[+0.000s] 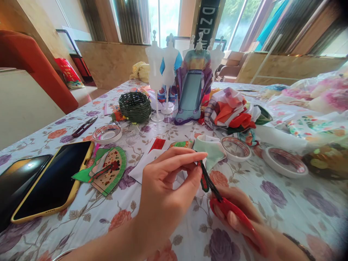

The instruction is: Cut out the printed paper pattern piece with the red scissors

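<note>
Floral-clothed bench (285,214), both hands at the near edge.
Left hand (163,195) pinches small red-green paper strip (203,178), long axis upright; right hand (244,214) closes red-handled scissors (228,208) on it from below-right.

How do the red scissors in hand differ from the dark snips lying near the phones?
The red scissors are gripped in the right hand, blades at the small strip pinched by the left hand; the dark snips lie untouched on the tablecloth. The scissors have bright red handles, the snips look dark all over. The snips sit far left, beyond the yellow-cased phone. Both are cutting tools.
</note>
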Action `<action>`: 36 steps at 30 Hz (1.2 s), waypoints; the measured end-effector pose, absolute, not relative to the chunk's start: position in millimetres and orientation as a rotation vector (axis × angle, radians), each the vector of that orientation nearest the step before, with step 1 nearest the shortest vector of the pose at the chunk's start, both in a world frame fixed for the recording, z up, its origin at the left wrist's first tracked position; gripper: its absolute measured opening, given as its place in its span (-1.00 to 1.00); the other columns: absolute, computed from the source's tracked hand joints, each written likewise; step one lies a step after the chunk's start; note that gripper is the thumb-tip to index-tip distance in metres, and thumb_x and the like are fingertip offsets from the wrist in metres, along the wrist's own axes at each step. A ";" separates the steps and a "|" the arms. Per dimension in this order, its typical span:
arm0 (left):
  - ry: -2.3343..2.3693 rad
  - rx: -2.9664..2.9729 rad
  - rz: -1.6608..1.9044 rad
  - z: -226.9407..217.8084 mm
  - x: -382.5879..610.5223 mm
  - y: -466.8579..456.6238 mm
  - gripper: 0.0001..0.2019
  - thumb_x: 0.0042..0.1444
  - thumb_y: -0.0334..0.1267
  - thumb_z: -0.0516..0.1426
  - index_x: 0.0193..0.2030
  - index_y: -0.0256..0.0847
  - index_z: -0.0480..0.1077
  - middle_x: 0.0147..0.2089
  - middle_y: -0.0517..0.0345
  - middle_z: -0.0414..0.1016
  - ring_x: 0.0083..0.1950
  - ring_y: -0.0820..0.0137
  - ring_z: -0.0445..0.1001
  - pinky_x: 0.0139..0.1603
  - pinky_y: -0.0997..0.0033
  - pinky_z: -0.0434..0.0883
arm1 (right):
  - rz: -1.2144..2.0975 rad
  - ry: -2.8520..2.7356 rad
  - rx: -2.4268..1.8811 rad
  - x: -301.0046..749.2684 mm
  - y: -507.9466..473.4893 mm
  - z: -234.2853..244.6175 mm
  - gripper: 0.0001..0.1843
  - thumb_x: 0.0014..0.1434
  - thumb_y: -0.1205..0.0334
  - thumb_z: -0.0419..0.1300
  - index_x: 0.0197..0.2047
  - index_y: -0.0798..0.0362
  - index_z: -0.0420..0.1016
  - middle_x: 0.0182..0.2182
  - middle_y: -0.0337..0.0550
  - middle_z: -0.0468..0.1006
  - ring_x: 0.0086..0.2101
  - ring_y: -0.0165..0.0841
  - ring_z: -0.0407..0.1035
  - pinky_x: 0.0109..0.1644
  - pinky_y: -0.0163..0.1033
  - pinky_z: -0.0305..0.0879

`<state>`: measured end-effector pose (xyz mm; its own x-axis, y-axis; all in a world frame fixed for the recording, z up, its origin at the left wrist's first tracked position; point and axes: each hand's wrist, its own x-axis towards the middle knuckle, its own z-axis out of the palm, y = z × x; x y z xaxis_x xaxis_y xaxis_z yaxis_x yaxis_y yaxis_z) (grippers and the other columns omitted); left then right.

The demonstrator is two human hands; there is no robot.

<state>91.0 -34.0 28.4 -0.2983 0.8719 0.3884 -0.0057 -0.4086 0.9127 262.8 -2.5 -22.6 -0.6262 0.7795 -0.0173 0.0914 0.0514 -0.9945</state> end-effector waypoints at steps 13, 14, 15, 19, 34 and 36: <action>1.133 1.300 1.765 27.8 89.4 -33.7 -0.72 0.02 -0.53 0.23 -0.28 -0.04 0.67 -0.24 0.17 0.55 -0.26 0.58 0.51 -0.28 0.81 0.46 | 1.745 -1.866 -0.791 263.7 -0.2 -22.4 -0.34 0.11 -0.46 0.07 -0.49 -0.01 0.04 -0.56 -0.34 0.02 -0.53 -0.43 -0.12 -0.48 -0.26 -0.20; 1.130 1.300 1.765 27.8 89.2 -33.7 -0.72 0.02 -0.53 0.23 -0.28 -0.04 0.67 -0.24 0.17 0.55 -0.26 0.58 0.51 -0.28 0.81 0.46 | 1.734 -1.858 -0.791 263.8 -0.1 -22.9 -0.34 0.11 -0.46 0.06 -0.49 -0.01 0.04 -0.55 -0.33 0.02 -0.53 -0.43 -0.13 -0.49 -0.26 -0.20; 1.128 1.302 1.764 27.7 89.1 -33.7 -0.71 0.02 -0.53 0.23 -0.28 -0.03 0.67 -0.24 0.17 0.55 -0.27 0.58 0.51 -0.29 0.80 0.46 | 1.719 -1.857 -0.786 264.0 0.3 -23.4 -0.35 0.11 -0.46 0.07 -0.49 -0.01 0.04 -0.55 -0.33 0.02 -0.53 -0.43 -0.13 -0.49 -0.26 -0.20; 1.132 1.303 1.752 27.5 89.5 -33.5 -0.70 0.02 -0.54 0.23 -0.27 -0.02 0.67 -0.24 0.17 0.56 -0.26 0.57 0.51 -0.27 0.79 0.46 | 1.697 -1.888 -0.759 264.4 2.4 -23.8 -0.34 0.10 -0.45 0.08 -0.51 -0.01 0.03 -0.56 -0.33 0.02 -0.52 -0.42 -0.14 -0.50 -0.26 -0.20; 1.154 1.274 1.754 29.3 90.9 -32.9 -0.71 -0.01 -0.55 0.24 -0.30 -0.05 0.67 -0.24 0.14 0.56 -0.24 0.53 0.54 -0.23 0.75 0.50 | 1.631 -1.945 -0.781 263.1 5.4 -16.3 -0.35 0.12 -0.45 0.05 -0.57 -0.02 0.11 -0.58 -0.33 0.03 -0.55 -0.40 -0.11 -0.51 -0.26 -0.02; 1.146 1.285 1.760 29.0 91.1 -33.3 -0.70 0.00 -0.55 0.24 -0.29 -0.03 0.67 -0.24 0.15 0.56 -0.24 0.53 0.54 -0.23 0.73 0.50 | 1.635 -1.939 -0.796 262.6 3.9 -15.4 -0.33 0.10 -0.47 0.05 -0.57 -0.01 0.09 -0.59 -0.33 0.03 -0.55 -0.41 -0.11 -0.50 -0.27 -0.01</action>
